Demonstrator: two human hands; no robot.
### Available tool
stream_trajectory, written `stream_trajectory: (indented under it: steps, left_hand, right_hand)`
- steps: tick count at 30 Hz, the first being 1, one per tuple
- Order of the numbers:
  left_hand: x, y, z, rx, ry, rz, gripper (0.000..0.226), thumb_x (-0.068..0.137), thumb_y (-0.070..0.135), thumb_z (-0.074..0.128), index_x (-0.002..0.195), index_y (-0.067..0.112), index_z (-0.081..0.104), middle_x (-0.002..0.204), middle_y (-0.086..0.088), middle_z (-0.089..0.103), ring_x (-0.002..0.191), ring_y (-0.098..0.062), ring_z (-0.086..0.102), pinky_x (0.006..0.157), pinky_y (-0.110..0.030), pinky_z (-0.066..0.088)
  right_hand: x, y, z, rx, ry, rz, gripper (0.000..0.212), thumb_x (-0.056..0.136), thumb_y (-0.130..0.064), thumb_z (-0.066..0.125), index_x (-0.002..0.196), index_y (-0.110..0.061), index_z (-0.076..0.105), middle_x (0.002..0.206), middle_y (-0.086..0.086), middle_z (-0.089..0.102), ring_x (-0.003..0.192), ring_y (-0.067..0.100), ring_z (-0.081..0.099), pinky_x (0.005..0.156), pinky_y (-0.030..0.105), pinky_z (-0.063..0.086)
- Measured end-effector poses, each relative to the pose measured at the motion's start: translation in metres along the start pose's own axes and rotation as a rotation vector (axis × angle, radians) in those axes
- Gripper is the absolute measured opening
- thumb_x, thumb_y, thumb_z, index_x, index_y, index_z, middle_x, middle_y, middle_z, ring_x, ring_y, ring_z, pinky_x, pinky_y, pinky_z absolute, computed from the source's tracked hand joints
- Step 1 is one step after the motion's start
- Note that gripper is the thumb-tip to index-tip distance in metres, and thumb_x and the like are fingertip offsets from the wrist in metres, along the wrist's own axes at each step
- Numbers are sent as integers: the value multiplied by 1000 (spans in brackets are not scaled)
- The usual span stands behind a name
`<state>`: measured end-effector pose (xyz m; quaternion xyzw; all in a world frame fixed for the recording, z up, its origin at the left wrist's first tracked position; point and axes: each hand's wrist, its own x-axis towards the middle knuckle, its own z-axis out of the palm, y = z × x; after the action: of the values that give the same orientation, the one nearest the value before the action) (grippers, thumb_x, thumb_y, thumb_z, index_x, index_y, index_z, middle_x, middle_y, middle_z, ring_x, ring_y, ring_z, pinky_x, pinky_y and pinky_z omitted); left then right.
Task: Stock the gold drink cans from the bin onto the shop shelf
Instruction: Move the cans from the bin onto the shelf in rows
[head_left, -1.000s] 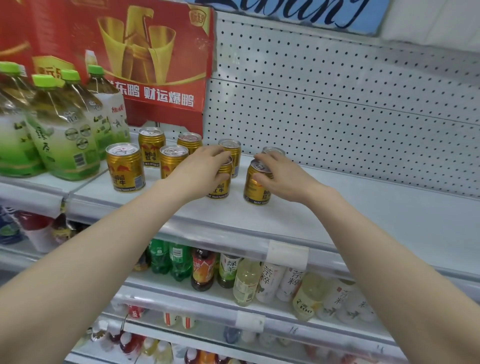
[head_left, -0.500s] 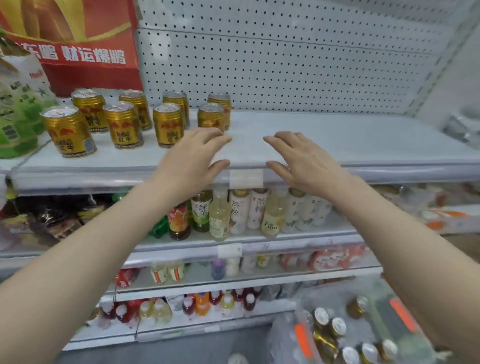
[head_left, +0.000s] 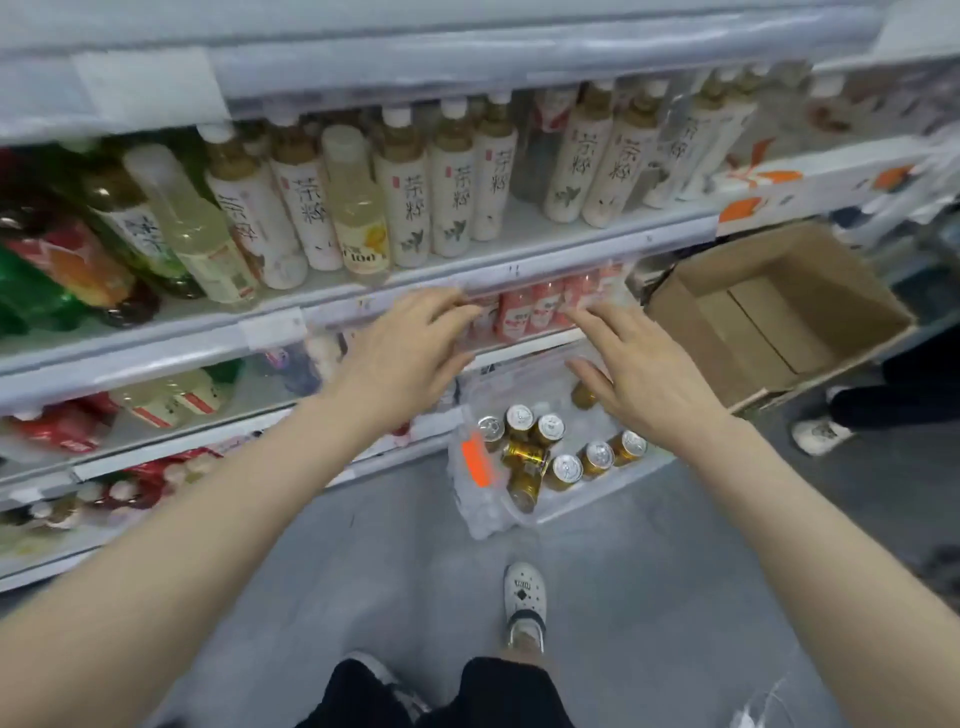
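Over the clear bin (head_left: 470, 501) on the floor, the left hand (head_left: 410, 353) and the right hand (head_left: 644, 374) are hovering with fingers spread and holding nothing, so the fetching step is probably beginning, and the next move is calling for lowering both hands to grip the gold cans (head_left: 566, 470) sitting inside it.

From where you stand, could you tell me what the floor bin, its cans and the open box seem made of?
The bin looks like clear, glossy plastic: the cans show through its wall. They seem to be metal, gold-coated with shiny silver tops. The box looks like matte brown cardboard, with flaps folded inside.
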<state>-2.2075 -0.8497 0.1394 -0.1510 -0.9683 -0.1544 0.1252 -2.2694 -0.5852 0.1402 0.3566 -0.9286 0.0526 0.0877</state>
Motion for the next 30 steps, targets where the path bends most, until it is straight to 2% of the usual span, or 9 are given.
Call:
stream_trajectory:
  steps: [4, 7, 12, 14, 17, 21, 25, 27, 30]
  left_hand:
    - [20, 31, 85, -98, -140, -83, 47, 87, 27, 63, 131, 14, 53, 129, -7, 54, 119, -29, 50, 95, -42, 45]
    - [32, 49, 146, -164, -214, -161, 47, 86, 26, 65, 131, 14, 55, 130, -6, 55, 121, -29, 49, 96, -43, 46]
    - [57, 57, 250, -229, -283, -268, 43, 86, 22, 64, 128, 16, 57, 128, -5, 55, 119, -29, 48, 94, -43, 47]
    - [62, 51, 289, -222, -320, -292, 45, 85, 18, 64, 129, 15, 56, 129, -7, 54, 120, -30, 47, 95, -44, 46]
    - [60, 38, 341, -198, -377, -335, 51, 79, 12, 67, 128, 12, 55, 132, -13, 53, 121, -36, 47, 96, -48, 46]
    - [54, 20, 391, -149, -470, -356, 55, 76, 10, 69, 129, 11, 54, 134, -16, 50, 122, -39, 46, 95, -54, 45]
    - [51, 12, 422, -103, -507, -393, 64, 70, 4, 74, 131, 9, 54, 134, -19, 51, 122, -41, 47, 96, -54, 43]
    - [51, 9, 432, -101, -522, -407, 69, 72, 2, 74, 136, 10, 50, 140, -18, 46, 127, -40, 42, 98, -53, 41]
    - [54, 3, 445, -107, -578, -436, 75, 80, 3, 67, 147, 15, 34, 151, -14, 32, 135, -36, 30, 106, -47, 34]
  right_hand:
    - [-37, 52, 54, 107, -136, 88, 52, 96, -42, 40, 134, -8, 51, 126, 12, 56, 112, 33, 54, 91, 43, 47]
    - [-57, 89, 96, 165, -221, 139, 52, 93, -42, 41, 133, -10, 54, 122, 11, 59, 105, 34, 57, 79, 40, 49]
    - [-74, 141, 188, 253, -391, 161, 54, 81, -25, 68, 130, -7, 56, 119, 16, 60, 100, 39, 60, 73, 47, 56]
    - [-74, 152, 227, 278, -450, 176, 59, 75, -20, 76, 129, -6, 57, 117, 16, 61, 99, 39, 61, 73, 43, 55]
    - [-68, 159, 279, 318, -502, 188, 62, 76, -21, 75, 133, -6, 54, 120, 16, 59, 101, 39, 59, 77, 44, 54]
    - [-54, 161, 335, 347, -572, 196, 68, 87, -26, 65, 146, -11, 35, 137, 13, 45, 118, 33, 47, 92, 43, 45]
    - [-43, 159, 377, 420, -635, 219, 80, 84, -27, 70, 150, -15, 26, 146, 11, 35, 125, 32, 42, 99, 40, 41]
    - [-40, 158, 393, 457, -682, 208, 83, 83, -27, 72, 150, -15, 26, 148, 9, 34, 126, 32, 42, 100, 40, 41]
    - [-40, 159, 409, 553, -645, 238, 78, 78, -24, 76, 144, -16, 36, 143, 6, 42, 119, 31, 49, 96, 42, 45]
